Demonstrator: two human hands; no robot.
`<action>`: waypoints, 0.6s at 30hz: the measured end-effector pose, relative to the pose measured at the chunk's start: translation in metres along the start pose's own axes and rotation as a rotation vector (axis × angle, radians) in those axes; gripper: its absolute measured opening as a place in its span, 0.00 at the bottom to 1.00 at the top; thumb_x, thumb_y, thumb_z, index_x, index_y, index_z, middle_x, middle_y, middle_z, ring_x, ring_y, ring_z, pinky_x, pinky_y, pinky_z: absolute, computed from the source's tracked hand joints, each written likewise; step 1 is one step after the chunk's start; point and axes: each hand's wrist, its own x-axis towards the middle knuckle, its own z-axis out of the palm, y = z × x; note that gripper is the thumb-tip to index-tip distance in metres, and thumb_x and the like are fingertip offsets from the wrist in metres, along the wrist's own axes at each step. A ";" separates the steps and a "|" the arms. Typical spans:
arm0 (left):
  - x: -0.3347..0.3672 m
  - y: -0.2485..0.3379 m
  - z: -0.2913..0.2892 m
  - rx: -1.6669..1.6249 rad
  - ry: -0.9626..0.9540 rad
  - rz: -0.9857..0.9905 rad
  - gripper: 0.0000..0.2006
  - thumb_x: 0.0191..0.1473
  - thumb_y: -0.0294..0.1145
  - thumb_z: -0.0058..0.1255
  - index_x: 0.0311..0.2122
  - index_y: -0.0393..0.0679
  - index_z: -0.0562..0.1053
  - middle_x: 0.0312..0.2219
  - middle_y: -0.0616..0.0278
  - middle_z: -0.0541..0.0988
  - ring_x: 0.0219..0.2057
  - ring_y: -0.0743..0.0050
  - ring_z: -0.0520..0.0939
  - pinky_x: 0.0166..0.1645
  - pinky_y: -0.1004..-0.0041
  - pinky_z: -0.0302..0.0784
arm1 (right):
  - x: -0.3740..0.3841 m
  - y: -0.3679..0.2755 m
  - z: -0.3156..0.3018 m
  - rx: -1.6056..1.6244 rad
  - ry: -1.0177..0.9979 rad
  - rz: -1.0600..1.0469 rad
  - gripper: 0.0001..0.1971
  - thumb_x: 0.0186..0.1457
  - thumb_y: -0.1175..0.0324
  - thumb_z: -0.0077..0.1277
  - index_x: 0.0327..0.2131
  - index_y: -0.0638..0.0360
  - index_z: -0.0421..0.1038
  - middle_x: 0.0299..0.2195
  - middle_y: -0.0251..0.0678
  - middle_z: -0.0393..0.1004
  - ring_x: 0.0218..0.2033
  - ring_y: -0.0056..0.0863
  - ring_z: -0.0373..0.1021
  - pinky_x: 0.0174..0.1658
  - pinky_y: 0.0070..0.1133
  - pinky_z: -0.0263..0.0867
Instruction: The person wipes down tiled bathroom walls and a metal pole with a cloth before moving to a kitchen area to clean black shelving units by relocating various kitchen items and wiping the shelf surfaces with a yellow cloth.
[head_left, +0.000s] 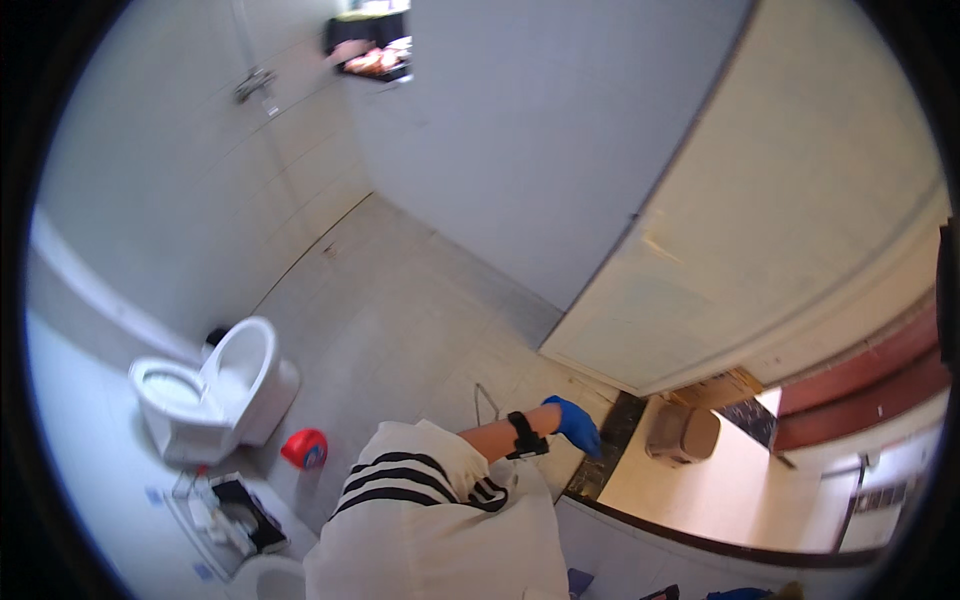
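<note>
My left hand [578,425], in a blue glove, reaches out to the right above the floor near the doorway sill. A black band circles its wrist, and a white sleeve with black stripes covers the upper arm. Its fingers are blurred and turned partly away; I see nothing held in them. Beside the forearm, a thin bent metal rod [487,402] sticks up, its lower part hidden by the arm. At the bottom edge a sliver of my right hand [740,594], also blue-gloved, shows near a brownish thing [788,591] that I cannot make out.
A white toilet [240,375] stands on the left, lid raised. A red container [305,449] with a blue label is on the floor beside it. On the right are a pale door [740,230], a dark sill [625,430] and a brown bin [683,434] outside.
</note>
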 end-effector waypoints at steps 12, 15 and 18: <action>-0.104 -0.024 0.045 -0.356 0.546 -0.229 0.27 0.54 0.56 0.30 0.49 0.47 0.67 0.46 0.53 0.71 0.47 0.50 0.69 0.53 0.62 0.63 | -0.098 -0.018 0.003 0.199 -0.419 -0.239 0.19 0.61 0.59 0.25 0.47 0.49 0.66 0.53 0.42 0.62 0.55 0.39 0.58 0.48 0.44 0.55; -0.124 -0.028 0.067 -0.410 0.603 -0.264 0.26 0.54 0.55 0.33 0.47 0.47 0.69 0.44 0.54 0.73 0.46 0.51 0.71 0.51 0.63 0.64 | -0.078 0.001 0.027 0.241 -0.431 -0.113 0.19 0.62 0.59 0.26 0.51 0.48 0.63 0.55 0.41 0.59 0.56 0.41 0.56 0.53 0.42 0.50; -0.131 -0.030 0.086 -0.413 0.606 -0.298 0.26 0.53 0.55 0.34 0.46 0.47 0.70 0.44 0.55 0.73 0.46 0.50 0.71 0.51 0.64 0.64 | -0.017 0.009 0.048 -0.099 -0.261 -0.136 0.24 0.62 0.55 0.22 0.52 0.55 0.61 0.57 0.42 0.56 0.58 0.44 0.52 0.58 0.41 0.46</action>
